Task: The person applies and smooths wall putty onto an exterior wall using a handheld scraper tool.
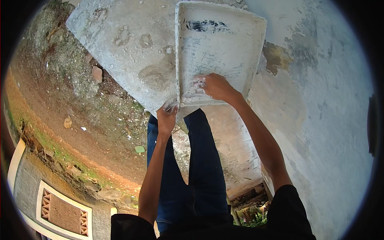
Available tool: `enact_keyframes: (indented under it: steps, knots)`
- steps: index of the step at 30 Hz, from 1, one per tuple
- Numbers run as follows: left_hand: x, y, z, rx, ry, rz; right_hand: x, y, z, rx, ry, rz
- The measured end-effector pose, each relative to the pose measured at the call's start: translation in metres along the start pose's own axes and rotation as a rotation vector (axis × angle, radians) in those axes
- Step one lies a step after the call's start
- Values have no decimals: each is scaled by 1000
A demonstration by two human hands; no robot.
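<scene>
- Where the view begins at its lower edge, two bare forearms rise past dark blue trouser legs [200, 176] over a worn, stained concrete floor [232, 148].
- Left of the legs lies bare brown earth [80, 120] with moss, small stones and a reddish brick fragment [97, 74]; a low wall with a patterned vent block [64, 214] borders it.
- To the right stands a plastered wall [320, 120], its grey-white coat patchy and peeling.
- Left hand [166, 120] has its fingers closed around the lower corner of a pale, mortar-crusted rectangular tray [228, 44], gripping its rim.
- Right hand [216, 86] rests inside the tray near its lower edge, its fingers curled against the scratched surface; whether they grip anything I cannot tell.
- Tilted up on edge, the tray leans beside a rough grey concrete slab [128, 48], touching it, farthest from the body.
</scene>
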State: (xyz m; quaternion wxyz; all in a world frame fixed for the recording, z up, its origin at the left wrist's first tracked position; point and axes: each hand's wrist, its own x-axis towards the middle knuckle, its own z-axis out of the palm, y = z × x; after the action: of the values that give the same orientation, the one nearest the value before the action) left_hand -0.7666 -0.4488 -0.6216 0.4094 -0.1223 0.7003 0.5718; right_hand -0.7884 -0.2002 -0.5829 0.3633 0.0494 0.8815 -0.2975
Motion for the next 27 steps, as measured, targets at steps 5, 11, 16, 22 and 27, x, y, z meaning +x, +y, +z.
enact_keyframes:
  steps: [5, 11, 16, 22, 27]
  knots:
    - [-5, -4, 4, -4, 67, 20, 11, -2, -9, 36, -200, 25]
    - [-12, -11, 10, 21, 126, -41, 4, -4, -11, 27, -189, -133]
    - [-14, -17, 17, -129, 180, -25, 1, 6, -25, 102, -273, -56]
    - [-20, -20, 29, -303, 170, -49, -27, 56, -48, 200, -166, 32]
    - [-28, -34, 41, -480, 204, -40, -54, 76, -45, -57, -86, 185]
